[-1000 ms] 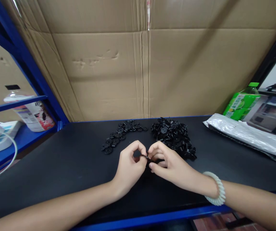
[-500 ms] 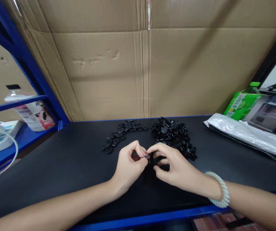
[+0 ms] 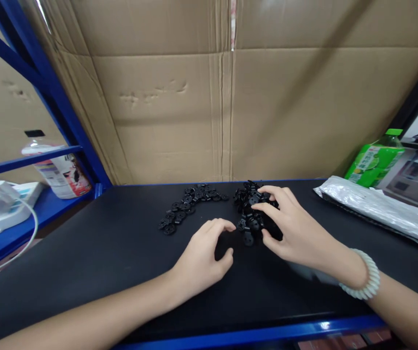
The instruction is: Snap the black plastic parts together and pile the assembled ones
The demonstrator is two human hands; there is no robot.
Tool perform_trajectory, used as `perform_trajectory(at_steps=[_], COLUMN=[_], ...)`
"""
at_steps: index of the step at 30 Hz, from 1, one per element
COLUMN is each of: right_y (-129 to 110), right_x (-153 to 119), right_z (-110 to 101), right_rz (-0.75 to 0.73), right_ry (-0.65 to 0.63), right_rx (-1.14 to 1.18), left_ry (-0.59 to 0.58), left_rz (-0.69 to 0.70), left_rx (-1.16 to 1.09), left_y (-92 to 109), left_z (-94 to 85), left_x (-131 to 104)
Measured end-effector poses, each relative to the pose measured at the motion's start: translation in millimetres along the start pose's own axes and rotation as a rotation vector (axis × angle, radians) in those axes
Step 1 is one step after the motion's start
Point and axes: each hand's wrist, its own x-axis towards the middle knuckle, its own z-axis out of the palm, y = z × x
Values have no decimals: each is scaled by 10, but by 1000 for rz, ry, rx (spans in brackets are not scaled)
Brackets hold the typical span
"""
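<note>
Left hand (image 3: 203,255): near middle of table, thumb and forefinger apart in a C shape; nothing seen between them, grip released. Fingertips just left of the pile's near edge.
Right hand (image 3: 300,233): over the right side of the pile, fingers bent and spread, thumb on the near side. Can't tell if it grasps a part or only touches the pile.
Pile (image 3: 243,197): small black parts, heaped right of middle, partly hidden by the right hand. Round ends with holes show on some.
Near part (image 3: 248,238): round black end at the near edge of the pile, between the two hands.
Row (image 3: 182,208): more black parts, left of the pile, in a bent band from near left to far right; well apart from the right hand.
Table (image 3: 95,272): black top, blue near edge.
Wrist: pale coiled band (image 3: 371,282) on the right one.
Far side: cardboard (image 3: 165,136) standing upright.
Right side: silvery package (image 3: 373,197) on table, green bottle (image 3: 371,163) beyond it.
Left side: bottle with black cap (image 3: 58,177) on blue shelf (image 3: 54,204), white cable (image 3: 34,228) nearer.
</note>
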Motion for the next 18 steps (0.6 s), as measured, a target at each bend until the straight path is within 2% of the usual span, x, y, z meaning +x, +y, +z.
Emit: perform_trajectory(at_steps=[2,4,7,9,12,16,18], right_y=[25,3,-68,-102,-116,-106,-104], right_x=[-6,-13,-20,-22,-22,-19,-22], right_z=[14,32,60,78,99,106,105], right_rz=[23,23,6,-8,-14,-5,5], right_ry=[5,15,49,73,107,111,102], right_rx=[-49,-27,55,119,201,244,250], left_ry=[-37,-32,-9,-51,-104,-34,-48], left_rz=[48,10,-85,-79,1,9,-3], left_rx=[338,616,866,899,876,947,938], left_y=[-67,-145,-216,-214,-185,-214,-238], left_z=[-55,-110,-165,-171,-141,-97,-92], left_x=[-3,15,58,81,97,100,98])
